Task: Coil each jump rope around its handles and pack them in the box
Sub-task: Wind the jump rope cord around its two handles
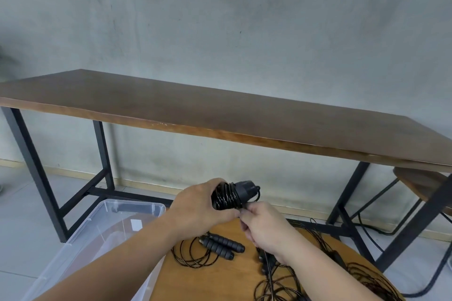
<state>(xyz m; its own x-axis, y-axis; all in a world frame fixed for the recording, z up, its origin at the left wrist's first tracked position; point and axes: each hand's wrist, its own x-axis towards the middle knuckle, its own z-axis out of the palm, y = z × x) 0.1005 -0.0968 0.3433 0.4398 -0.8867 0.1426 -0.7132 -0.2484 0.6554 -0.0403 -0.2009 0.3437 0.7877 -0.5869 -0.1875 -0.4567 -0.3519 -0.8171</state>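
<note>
A: Nearest?
B: Round wooden table (220, 283), loose black ropes (362, 276) tangled on its right side. One uncoiled jump rope (220, 245) lies mid-table, its two handles side by side.
A: Hands?
B: Both raised above the table. Left hand (198, 210) wraps around a coiled rope bundle (230, 197), cord wound on its handles. Right hand (264, 223) pinches the cord's end just beside the bundle.
A: Box?
B: Clear plastic box (97, 232) on the floor, left of the table.
A: Behind?
B: Long brown desk (220, 115) against a grey wall (244, 19).
</note>
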